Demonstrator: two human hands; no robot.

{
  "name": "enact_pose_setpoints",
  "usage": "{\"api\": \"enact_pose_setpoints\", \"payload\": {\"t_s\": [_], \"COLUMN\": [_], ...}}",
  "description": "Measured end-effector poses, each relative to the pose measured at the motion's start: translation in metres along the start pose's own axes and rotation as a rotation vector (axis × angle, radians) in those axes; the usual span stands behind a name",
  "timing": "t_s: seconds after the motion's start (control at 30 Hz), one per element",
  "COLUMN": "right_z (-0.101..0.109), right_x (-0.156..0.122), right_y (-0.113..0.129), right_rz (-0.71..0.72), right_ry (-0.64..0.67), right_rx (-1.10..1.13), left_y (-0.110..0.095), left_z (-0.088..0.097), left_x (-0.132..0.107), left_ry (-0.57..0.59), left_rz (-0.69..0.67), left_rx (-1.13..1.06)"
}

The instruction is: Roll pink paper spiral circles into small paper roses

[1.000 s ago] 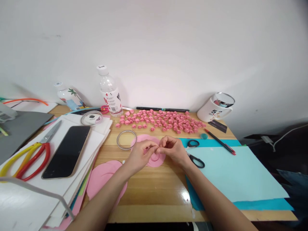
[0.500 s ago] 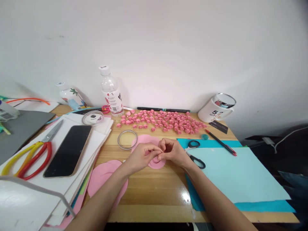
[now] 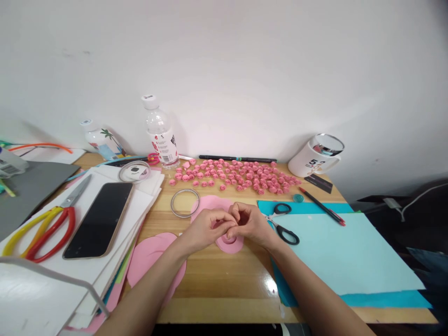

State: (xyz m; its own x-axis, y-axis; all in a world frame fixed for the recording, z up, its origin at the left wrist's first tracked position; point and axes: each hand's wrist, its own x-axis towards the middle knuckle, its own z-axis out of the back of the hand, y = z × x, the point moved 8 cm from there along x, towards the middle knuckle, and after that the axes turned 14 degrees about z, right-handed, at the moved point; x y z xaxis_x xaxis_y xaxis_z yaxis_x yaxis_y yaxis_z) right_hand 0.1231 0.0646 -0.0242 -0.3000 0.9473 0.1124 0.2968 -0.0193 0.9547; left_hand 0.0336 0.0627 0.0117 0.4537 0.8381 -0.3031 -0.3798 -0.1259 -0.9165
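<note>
My left hand (image 3: 205, 227) and my right hand (image 3: 252, 223) meet fingertip to fingertip over the wooden desk (image 3: 224, 275), both pinched on a pink paper spiral (image 3: 229, 241) that hangs below the fingers and rests on the wood. More pink paper (image 3: 210, 204) lies just behind the hands. A large pink cut-out sheet (image 3: 150, 259) lies under my left forearm. Behind the hands spreads a field of several small rolled pink paper roses (image 3: 238, 176).
Black-handled scissors (image 3: 285, 228) lie on light blue paper (image 3: 343, 252) right of my hands. A clear ring (image 3: 185, 203), a phone (image 3: 100, 218) on white sheets, red and yellow scissors (image 3: 45, 224), a water bottle (image 3: 159, 133), a white mug (image 3: 315, 158) and a red pencil (image 3: 322, 206) surround them.
Both hands dropped slightly toward me and closed tighter together; the pink spiral now hangs lower below the fingers.
</note>
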Motion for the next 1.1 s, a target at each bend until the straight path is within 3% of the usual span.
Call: {"api": "enact_pose_setpoints", "payload": {"t_s": [0.1, 0.27, 0.47, 0.6, 0.87, 1.1], "right_z": [-0.001, -0.009, -0.003, 0.006, 0.009, 0.006], "right_x": [0.0, -0.003, -0.001, 0.004, -0.004, -0.015], "right_y": [0.001, -0.002, -0.001, 0.016, 0.044, 0.059], "right_rz": [0.014, -0.026, -0.001, 0.144, 0.508, 0.68], "right_ry": [-0.01, 0.057, 0.016, -0.06, -0.187, -0.323], "right_rx": [-0.01, 0.021, 0.014, -0.048, -0.515, -0.827], "left_y": [0.001, 0.007, 0.003, -0.005, -0.001, -0.005], "left_z": [0.002, -0.002, 0.004, 0.016, 0.026, 0.013], "left_x": [0.0, 0.0, 0.0, -0.001, -0.001, 0.001], "left_ry": [-0.001, 0.112, -0.009, -0.14, -0.28, -0.148], "left_rz": [0.003, -0.018, -0.007, -0.047, -0.053, -0.105], "left_rx": [-0.004, -0.014, 0.008, 0.005, -0.008, 0.016]}}
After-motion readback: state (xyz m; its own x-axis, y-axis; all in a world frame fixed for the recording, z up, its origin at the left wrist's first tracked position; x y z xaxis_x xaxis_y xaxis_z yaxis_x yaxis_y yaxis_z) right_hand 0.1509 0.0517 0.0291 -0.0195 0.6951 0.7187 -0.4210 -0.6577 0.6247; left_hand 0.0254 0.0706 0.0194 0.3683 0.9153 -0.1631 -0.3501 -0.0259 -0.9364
